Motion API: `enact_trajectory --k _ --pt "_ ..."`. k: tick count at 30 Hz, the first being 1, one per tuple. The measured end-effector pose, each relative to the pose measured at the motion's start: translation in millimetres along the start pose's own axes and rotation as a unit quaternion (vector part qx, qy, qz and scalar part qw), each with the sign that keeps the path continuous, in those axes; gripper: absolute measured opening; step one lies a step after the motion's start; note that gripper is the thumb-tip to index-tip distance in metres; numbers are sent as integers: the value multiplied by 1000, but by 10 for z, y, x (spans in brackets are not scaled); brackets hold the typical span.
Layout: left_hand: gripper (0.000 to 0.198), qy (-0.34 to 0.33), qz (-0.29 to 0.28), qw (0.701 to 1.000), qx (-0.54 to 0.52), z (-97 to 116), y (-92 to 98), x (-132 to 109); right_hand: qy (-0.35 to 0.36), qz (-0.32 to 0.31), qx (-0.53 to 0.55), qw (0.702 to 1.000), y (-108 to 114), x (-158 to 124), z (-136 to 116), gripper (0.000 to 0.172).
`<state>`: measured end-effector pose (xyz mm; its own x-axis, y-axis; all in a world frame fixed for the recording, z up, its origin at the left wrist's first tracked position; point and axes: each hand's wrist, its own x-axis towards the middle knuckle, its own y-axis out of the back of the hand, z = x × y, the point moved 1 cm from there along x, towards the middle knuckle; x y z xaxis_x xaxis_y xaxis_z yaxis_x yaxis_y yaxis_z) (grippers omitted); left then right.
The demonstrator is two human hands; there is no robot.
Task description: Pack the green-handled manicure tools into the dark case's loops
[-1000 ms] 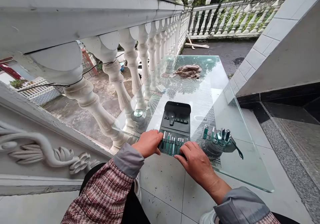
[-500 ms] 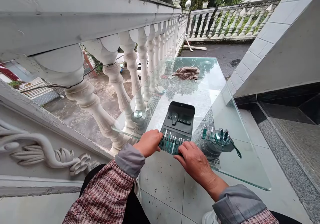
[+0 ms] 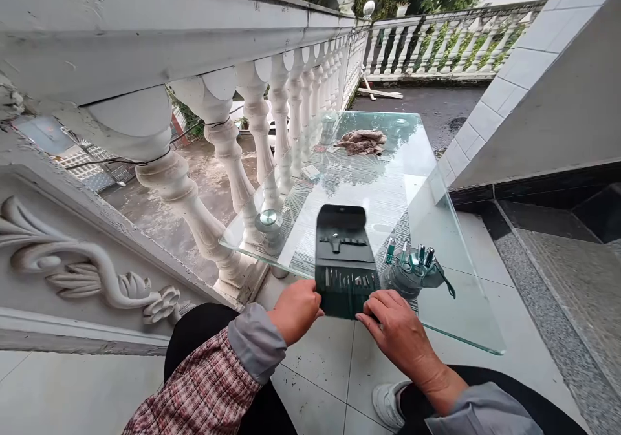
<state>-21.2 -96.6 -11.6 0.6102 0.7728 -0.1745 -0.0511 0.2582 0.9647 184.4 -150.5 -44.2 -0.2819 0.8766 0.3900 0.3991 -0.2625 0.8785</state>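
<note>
An unfolded black manicure case (image 3: 349, 260) hangs over the near edge of the glass table, tilted, its far flap raised. Small metal manicure tools (image 3: 347, 280) sit in a row in its near section, slightly blurred; the loops in the upper section look vacant. My left hand (image 3: 297, 309) grips the near left corner with closed fingers. At the near right corner, my right hand (image 3: 400, 328) pinches the edge between thumb and fingers. To the right lie small scissors (image 3: 411, 265), a green-sided nail clipper (image 3: 389, 251) and several other small metal tools (image 3: 425, 255).
The glass table (image 3: 466, 315) has sharp-looking corners. A crumpled brown cloth (image 3: 361, 142) and a small card (image 3: 310, 172) lie farther back. White balusters (image 3: 194, 212) run along the left; a tiled wall (image 3: 514, 99) rises at right.
Both hands have drawn the case toward me and lifted its near side, so it now tilts and overhangs the table edge more. The loose tools at right stay on the table.
</note>
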Motion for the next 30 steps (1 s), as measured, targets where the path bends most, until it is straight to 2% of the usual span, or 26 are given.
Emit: enact_trajectory --k 2,7,11,16,18,21,24,27,30 --pt "15 12 16 999 -31 28 -92 -52 -4 -3 15 1000 22 -58 12 12" --pt "32 64 108 984 -127 26 -183 -19 -14 13 40 999 12 9 92 3" --pt "28 98 188 945 -250 -9 -203 101 -43 24 74 996 -8 147 208 7" --pt "21 128 196 909 -345 -29 -295 236 -49 38 99 993 -23 228 349 10" --pt "21 125 214 865 -435 -27 -308 266 -39 52 93 994 -26 220 364 11" --pt "19 115 225 834 -491 -16 -295 294 -40 138 52 988 0 145 338 13" --pt "19 105 237 830 -494 -7 -273 310 -26 209 12 978 54 -1 292 22" --pt "20 93 238 836 -485 -5 -265 323 -7 213 1 977 136 -152 261 32" --pt "20 92 235 835 -488 -12 -269 335 -21 203 4 979 233 -248 232 39"
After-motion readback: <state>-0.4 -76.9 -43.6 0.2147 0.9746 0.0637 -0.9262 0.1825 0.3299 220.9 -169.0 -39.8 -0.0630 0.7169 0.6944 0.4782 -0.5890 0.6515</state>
